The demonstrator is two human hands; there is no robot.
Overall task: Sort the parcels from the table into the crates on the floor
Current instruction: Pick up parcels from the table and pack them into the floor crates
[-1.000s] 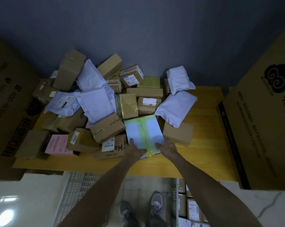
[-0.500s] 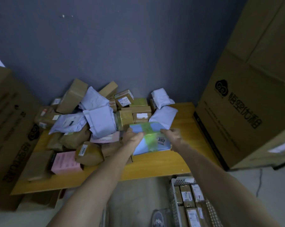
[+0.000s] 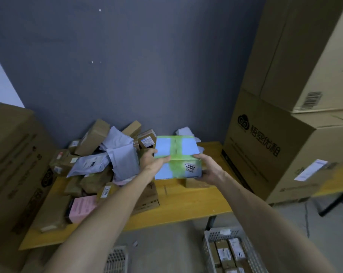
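A blue box with green tape (image 3: 177, 157) is held up in the air above the yellow table (image 3: 188, 206); a label on its near face reads 3003. My left hand (image 3: 153, 161) grips its left edge, thumb on top. My right hand (image 3: 211, 170) grips its lower right corner from below. A heap of parcels (image 3: 99, 160) covers the left and back of the table: brown boxes, white mailer bags and a pink box (image 3: 83, 207). A grey crate (image 3: 232, 251) on the floor at lower right holds several brown parcels. Another crate (image 3: 116, 260) shows at the bottom edge.
Large stacked cardboard cartons (image 3: 284, 134) stand right of the table, and another big carton (image 3: 13, 160) stands at the left. A dark blue wall (image 3: 137, 66) rises behind the table. A small brown box (image 3: 196, 184) lies on the table under the held box.
Both hands took the blue box off the table and lifted it, tilting it so the labelled face shows. The view has tilted upward, showing more wall.
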